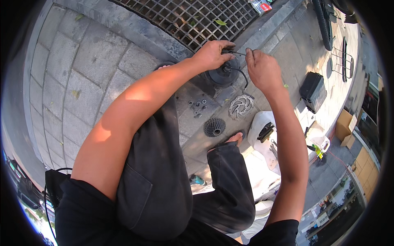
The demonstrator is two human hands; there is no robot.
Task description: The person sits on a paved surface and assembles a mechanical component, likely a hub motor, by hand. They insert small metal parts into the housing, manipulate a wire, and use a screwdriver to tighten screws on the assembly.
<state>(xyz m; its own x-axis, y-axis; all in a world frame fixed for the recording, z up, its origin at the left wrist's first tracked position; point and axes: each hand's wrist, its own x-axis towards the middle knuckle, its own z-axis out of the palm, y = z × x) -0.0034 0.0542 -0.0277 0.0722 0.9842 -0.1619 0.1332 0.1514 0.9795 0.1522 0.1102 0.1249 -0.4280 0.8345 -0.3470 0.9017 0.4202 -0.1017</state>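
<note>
A thin dark rod (237,52) spans the gap between my hands, above a round dark wheel hub (223,76) standing on the paving. My left hand (211,55) is closed around the rod's left end, index finger and thumb on either side of it. The right end is pinched in the fingers of my right hand (263,69). A black cable (243,75) curves out of the hub towards the ground. Nearer to me lie a brake disc (234,108), a bicycle cassette (209,127) and several small nuts and washers (198,110).
Beyond the hub, a stone kerb (164,41) borders a metal grate (193,20). To the right stand a black case (313,92), a wire rack (340,65) and a tyre (323,24). White sheeting (257,123) with tools lies beside my foot; a cardboard box (344,126) is farther right.
</note>
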